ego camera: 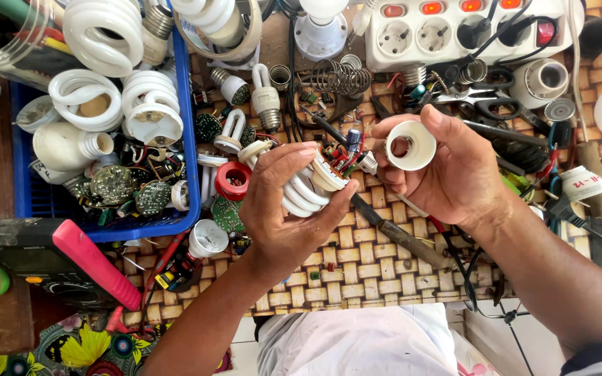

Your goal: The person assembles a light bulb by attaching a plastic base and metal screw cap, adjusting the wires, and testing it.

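Your left hand (283,209) has its fingers curled snugly around a spiral lamp tube (301,195), thumb below and fingertips over the top, so the white coils sit in your palm. At the tube's end an opened base shows a small circuit board (343,157) with a blue capacitor and red parts, bare and pointing toward your other hand.

Your right hand (447,170) pinches a white lamp cap (410,145) between thumb and forefinger, its round hole facing the camera. The cap sits just beside the circuit board; thin wires seem to run between them, though you cannot tell exactly where they join.

Below both hands lies a woven mat (357,264) in tan and cream squares, with a dark-handled tool (398,237) lying slantwise on it under your right palm. A red ring (233,179) rests just left of your left hand, near a small white cup-shaped housing (207,238).

Further left stands a blue crate (187,139) filled with spiral lamps and round green boards. A black and pink meter (57,261) lies in front of it. At the top edge a white power strip (454,28) with lit red switches sits behind scissors (489,104) and loose springs (339,76).
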